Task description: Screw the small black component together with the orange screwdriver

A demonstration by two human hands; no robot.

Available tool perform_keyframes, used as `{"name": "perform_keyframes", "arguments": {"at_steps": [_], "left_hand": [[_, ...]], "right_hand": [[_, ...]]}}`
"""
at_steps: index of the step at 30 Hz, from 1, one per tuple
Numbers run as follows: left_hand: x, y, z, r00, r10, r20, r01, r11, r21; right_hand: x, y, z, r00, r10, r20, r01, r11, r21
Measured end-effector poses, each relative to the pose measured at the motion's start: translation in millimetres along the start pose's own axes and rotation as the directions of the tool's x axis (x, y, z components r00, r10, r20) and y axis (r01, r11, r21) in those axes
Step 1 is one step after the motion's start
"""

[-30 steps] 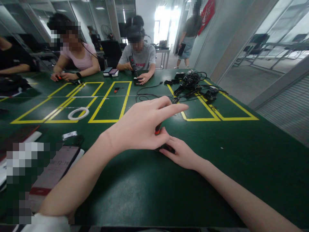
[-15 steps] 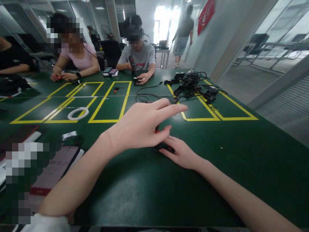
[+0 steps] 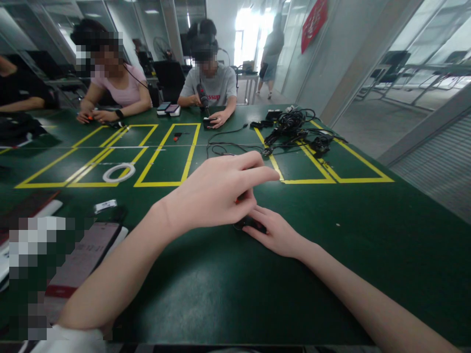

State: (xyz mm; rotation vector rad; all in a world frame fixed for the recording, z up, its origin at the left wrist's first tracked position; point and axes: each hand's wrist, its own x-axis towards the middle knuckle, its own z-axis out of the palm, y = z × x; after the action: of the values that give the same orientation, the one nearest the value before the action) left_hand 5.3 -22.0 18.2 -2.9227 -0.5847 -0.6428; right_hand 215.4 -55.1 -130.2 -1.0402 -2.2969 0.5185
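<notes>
My left hand [image 3: 215, 189] reaches in from the lower left, palm down, above my right hand. Its thumb and fingers are bent round a small red part [image 3: 242, 199], most of which the hand hides. Low on the green table, my right hand [image 3: 275, 230] grips a black object [image 3: 250, 224] from the right, with the thumb along its near side. Whether the red part belongs to this black object I cannot tell, and its kind is covered by my hands.
A tangle of black cables [image 3: 292, 122] lies at the far right. Yellow tape [image 3: 162, 184] marks rectangles on the table, with a white ring [image 3: 118, 172] at the left. Phones [image 3: 83, 255] lie front left. Across sit several people, one with a black power screwdriver [image 3: 202, 95].
My left thumb and fingers have curled inward and closed round the red part. My right hand and the black object stay put. A person walking at the back has moved left.
</notes>
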Motion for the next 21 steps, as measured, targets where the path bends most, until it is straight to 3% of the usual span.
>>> {"name": "perform_keyframes", "arguments": {"at_steps": [21], "left_hand": [[-0.6,-1.3,1.5,1.000,-0.026,0.001,0.026,1.000,0.000]], "right_hand": [[0.1,-2.0,-1.9,1.000,-0.003,0.006,0.003,1.000,-0.012]]}}
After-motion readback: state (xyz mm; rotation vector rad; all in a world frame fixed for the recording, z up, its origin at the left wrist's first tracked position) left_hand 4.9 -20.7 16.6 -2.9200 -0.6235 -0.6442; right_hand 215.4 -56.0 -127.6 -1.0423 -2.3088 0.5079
